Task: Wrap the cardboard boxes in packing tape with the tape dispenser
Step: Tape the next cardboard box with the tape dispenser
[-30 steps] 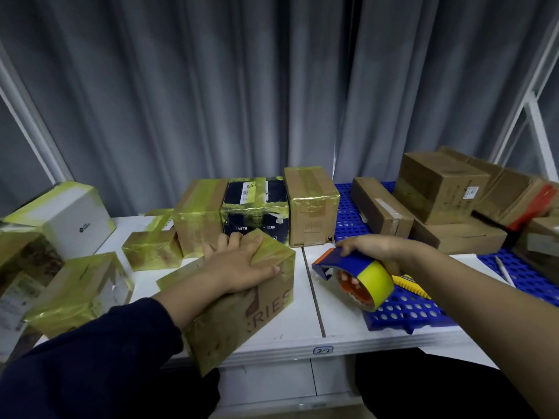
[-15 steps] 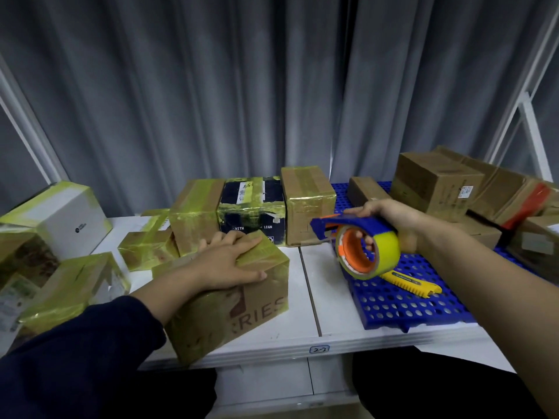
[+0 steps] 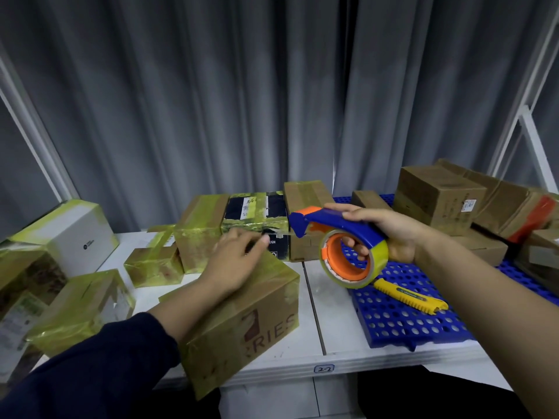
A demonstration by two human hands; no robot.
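Observation:
A cardboard box partly covered in yellowish tape lies tilted at the front edge of the white table. My left hand hovers over its top, blurred, fingers stretched out. Its fingertips reach a loose strip of tape that runs from the nose of the tape dispenser. Whether they pinch the strip is unclear. My right hand grips the blue and orange dispenser in the air, right of the box. The yellowish tape roll hangs under the handle.
Several tape-wrapped boxes stand along the back and left of the table. A blue perforated mat on the right carries a yellow utility knife. Plain cardboard boxes are stacked at the far right. Grey curtains hang behind.
My right hand lifted the dispenser off the mat and brought it up level with the box. My left hand left the box top and moved toward the dispenser's nose.

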